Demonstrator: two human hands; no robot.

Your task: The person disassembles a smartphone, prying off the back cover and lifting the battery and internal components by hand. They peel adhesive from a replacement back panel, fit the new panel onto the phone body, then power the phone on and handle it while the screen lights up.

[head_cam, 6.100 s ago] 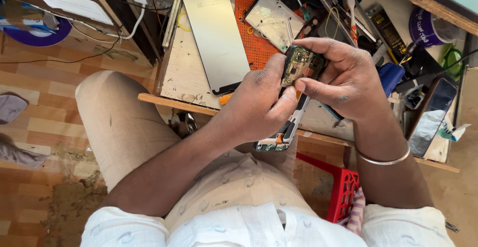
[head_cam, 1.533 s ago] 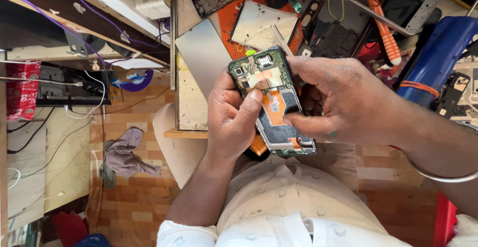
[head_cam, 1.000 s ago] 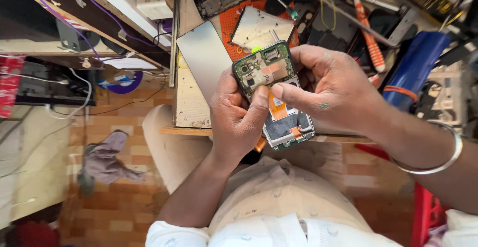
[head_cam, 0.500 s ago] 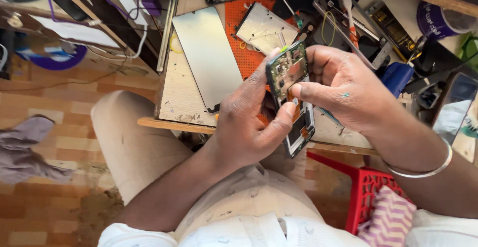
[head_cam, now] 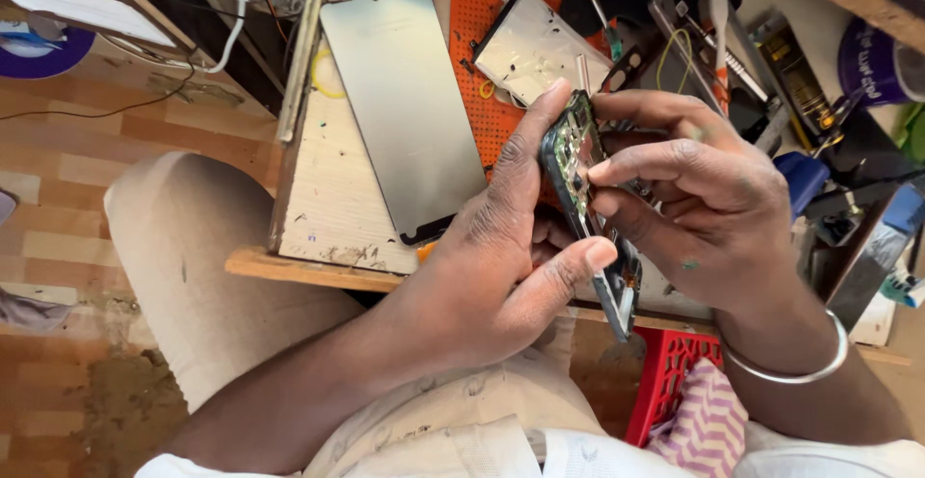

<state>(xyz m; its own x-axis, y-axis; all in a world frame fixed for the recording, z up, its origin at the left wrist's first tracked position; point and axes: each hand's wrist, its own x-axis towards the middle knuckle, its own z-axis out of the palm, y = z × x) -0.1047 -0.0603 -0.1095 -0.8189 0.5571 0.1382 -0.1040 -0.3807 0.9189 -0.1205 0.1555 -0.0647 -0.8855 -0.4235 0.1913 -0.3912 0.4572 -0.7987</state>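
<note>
Nearest the camera, at six o'clock, lie a white patterned shirt and a beige-trousered knee [head_cam: 193, 276]. At four o'clock a red plastic crate [head_cam: 674, 382] holds a pink-and-white striped cloth [head_cam: 708, 425].

In the middle, the left hand [head_cam: 491, 266] grips an opened dark smartphone with bare circuit board [head_cam: 583, 199], turned almost edge-on and tilted: the index finger runs up its back, the thumb presses its lower edge. The right hand [head_cam: 703, 208], with a silver metal bangle [head_cam: 790, 367] on its wrist, pinches the phone's upper part narrowly from three o'clock, thumb and forefinger tips on the board. The phone hangs above the front edge of the worn pale wooden workbench [head_cam: 328, 218], held in both hands.

Beyond, at twelve o'clock, a grey rectangular phone screen panel [head_cam: 405, 102] lies flat on the bench, beside an orange perforated mat [head_cam: 482, 64] carrying a silver metal back plate [head_cam: 530, 49]. At two o'clock tools and cables are heaped, too jumbled to sort, with a blue plastic piece [head_cam: 800, 174] among them. Farthest, at one o'clock, stands a round purple container with pale lettering [head_cam: 877, 59]; at ten o'clock a blue and white disc-shaped label [head_cam: 39, 49] lies by the tiled floor.
</note>
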